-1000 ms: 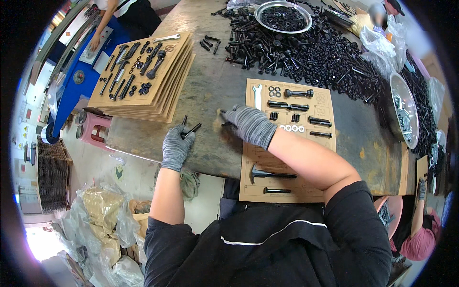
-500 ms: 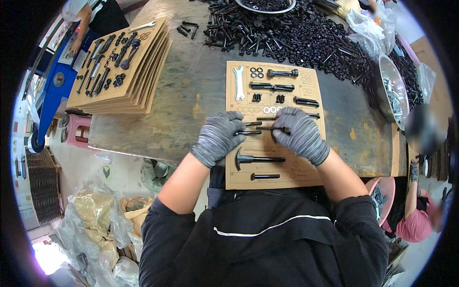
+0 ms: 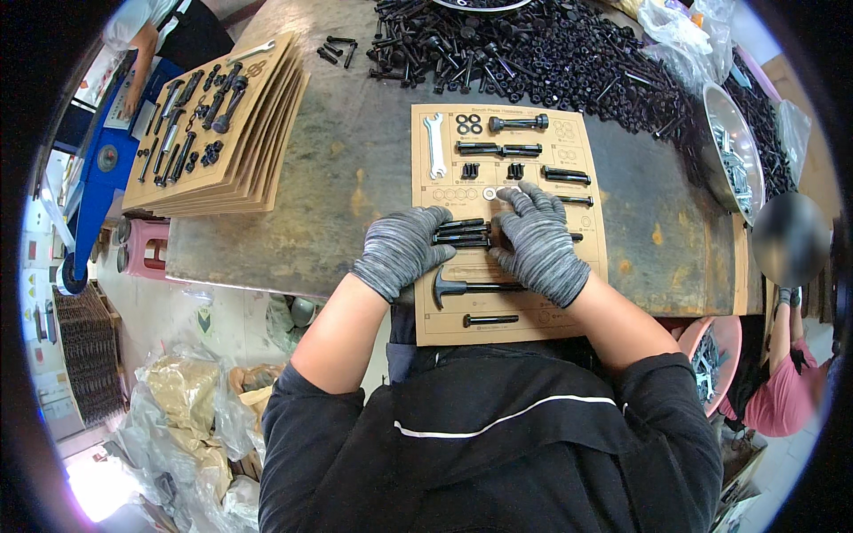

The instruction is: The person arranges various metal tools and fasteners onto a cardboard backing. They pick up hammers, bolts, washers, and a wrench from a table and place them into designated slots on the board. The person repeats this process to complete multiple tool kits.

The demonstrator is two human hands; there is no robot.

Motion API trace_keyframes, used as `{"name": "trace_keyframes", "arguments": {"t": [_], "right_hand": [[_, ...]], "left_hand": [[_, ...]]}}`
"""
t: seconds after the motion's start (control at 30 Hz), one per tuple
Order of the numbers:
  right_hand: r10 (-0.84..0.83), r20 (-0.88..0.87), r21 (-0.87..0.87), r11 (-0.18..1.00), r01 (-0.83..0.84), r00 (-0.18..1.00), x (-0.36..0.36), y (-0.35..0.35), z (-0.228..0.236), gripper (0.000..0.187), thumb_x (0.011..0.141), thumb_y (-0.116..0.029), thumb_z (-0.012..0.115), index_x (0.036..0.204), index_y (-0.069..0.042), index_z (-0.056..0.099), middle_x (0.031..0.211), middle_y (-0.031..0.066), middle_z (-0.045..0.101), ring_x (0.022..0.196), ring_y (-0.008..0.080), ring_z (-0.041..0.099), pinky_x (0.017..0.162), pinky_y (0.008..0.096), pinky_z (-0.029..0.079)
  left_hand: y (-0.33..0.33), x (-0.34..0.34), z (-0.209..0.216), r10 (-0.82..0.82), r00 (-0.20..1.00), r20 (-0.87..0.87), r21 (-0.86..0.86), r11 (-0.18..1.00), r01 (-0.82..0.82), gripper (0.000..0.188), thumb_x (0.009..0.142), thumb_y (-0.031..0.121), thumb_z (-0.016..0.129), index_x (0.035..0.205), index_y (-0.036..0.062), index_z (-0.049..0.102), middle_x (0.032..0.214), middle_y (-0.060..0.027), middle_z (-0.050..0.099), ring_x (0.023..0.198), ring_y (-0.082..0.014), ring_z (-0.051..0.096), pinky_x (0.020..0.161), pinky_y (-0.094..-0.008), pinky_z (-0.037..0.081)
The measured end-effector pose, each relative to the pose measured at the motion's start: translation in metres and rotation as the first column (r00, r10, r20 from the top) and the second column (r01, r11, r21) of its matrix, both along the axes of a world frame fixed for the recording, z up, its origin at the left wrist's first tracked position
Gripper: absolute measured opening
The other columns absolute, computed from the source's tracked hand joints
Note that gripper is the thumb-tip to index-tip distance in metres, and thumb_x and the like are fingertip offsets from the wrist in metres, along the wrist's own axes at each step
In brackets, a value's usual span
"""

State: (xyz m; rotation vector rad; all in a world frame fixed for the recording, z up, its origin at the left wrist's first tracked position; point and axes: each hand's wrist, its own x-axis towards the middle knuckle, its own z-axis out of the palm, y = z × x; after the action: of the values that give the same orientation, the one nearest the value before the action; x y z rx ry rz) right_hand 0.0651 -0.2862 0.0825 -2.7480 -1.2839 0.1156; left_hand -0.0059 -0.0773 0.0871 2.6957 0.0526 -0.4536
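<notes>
A printed cardboard sheet (image 3: 431,331) lies on the metal table before me. Several black bolts (image 3: 464,238) rest side by side across its middle. My gloved left hand (image 3: 404,252) has its thumb and fingers closed about their left ends. At their right ends is my gloved right hand (image 3: 542,242), fingers stretched out and spread on the sheet. Below the bolts lies a black T-shaped part (image 3: 475,287), its right end by my right wrist, and a single bolt (image 3: 490,320). Toward the top are a silver wrench (image 3: 435,147), black rings (image 3: 469,123) and a thick bolt with nuts (image 3: 519,123).
A large heap of black bolts and nuts (image 3: 524,67) spreads over the table's far side. Filled cardboard sheets (image 3: 267,169) are stacked at left. A metal bowl (image 3: 730,155) stands at right, a pink basin (image 3: 718,364) below it. Co-workers are at both sides.
My right hand has let go of the dark bolt it pinched and spread its fingers. The bolts between my hands now lie closer together. The view has shifted slightly.
</notes>
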Motion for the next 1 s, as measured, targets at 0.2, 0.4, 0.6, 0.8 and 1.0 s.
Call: {"name": "trace_keyframes", "arguments": {"t": [0.2, 0.4, 0.6, 0.8, 1.0], "right_hand": [[-0.004, 0.000, 0.066, 0.998, 0.004, 1.000, -0.005, 0.004, -0.013, 0.030, 0.074, -0.029, 0.072, 0.098, -0.013, 0.069, 0.134, 0.0091, 0.051, 0.130, 0.0329, 0.038, 0.108, 0.0502, 0.026], [-0.029, 0.034, 0.230, 0.973, 0.021, 0.999, 0.006, -0.018, -0.005, 0.045, 0.076, -0.037, 0.068, 0.110, -0.007, 0.064, 0.132, 0.0174, 0.050, 0.127, 0.0392, 0.040, 0.107, 0.0539, 0.028], [-0.403, 0.128, 0.329, 0.879, 0.345, 0.906, 0.105, -0.124, 0.023, 0.051, 0.080, -0.036, 0.064, 0.121, -0.006, 0.061, 0.129, 0.0179, 0.054, 0.122, 0.0331, 0.048, 0.106, 0.0426, 0.036], [-0.796, 0.274, 0.494, 0.598, 0.631, 0.540, 0.242, -0.314, 0.049, 0.028, 0.080, -0.019, 0.063, 0.105, -0.007, 0.068, 0.104, 0.0209, 0.066, 0.102, 0.0384, 0.060, 0.092, 0.0425, 0.047], [-0.799, 0.123, -0.394, 0.505, 0.767, 0.589, 0.352, -0.457, -0.019, 0.037, 0.082, -0.025, 0.054, 0.110, -0.005, 0.066, 0.109, 0.0198, 0.066, 0.106, 0.0364, 0.061, 0.092, 0.0436, 0.046]], "left_hand": [[0.001, -0.003, -0.015, 0.037, 0.996, 0.084, -0.097, 0.995, -0.029, 0.048, 0.077, 0.028, 0.074, 0.120, 0.0109, 0.060, 0.104, -0.0152, 0.067, 0.098, -0.0311, 0.065, 0.083, -0.0402, 0.053], [-0.007, -0.015, 0.018, 0.255, 0.967, -0.025, -0.308, 0.918, -0.250, 0.061, 0.075, 0.017, 0.076, 0.131, 0.0073, 0.052, 0.119, -0.0174, 0.063, 0.109, -0.0248, 0.062, 0.093, -0.0359, 0.049], [0.048, -0.031, -0.075, 0.648, 0.708, 0.281, -0.617, 0.687, -0.384, 0.057, 0.079, 0.008, 0.074, 0.131, 0.0042, 0.052, 0.122, -0.0075, 0.062, 0.102, -0.0168, 0.058, 0.091, -0.0292, 0.047], [0.051, -0.016, -0.086, 0.680, 0.652, 0.336, -0.536, 0.707, -0.461, 0.040, 0.083, 0.009, 0.069, 0.122, 0.0018, 0.061, 0.097, -0.0020, 0.065, 0.075, -0.0100, 0.049, 0.075, -0.0240, 0.047], [0.048, -0.011, -0.089, 0.668, 0.652, 0.359, -0.421, 0.739, -0.526, 0.033, 0.085, 0.007, 0.067, 0.117, -0.0011, 0.061, 0.101, -0.0070, 0.068, 0.081, -0.0131, 0.057, 0.078, -0.0270, 0.050]]}}
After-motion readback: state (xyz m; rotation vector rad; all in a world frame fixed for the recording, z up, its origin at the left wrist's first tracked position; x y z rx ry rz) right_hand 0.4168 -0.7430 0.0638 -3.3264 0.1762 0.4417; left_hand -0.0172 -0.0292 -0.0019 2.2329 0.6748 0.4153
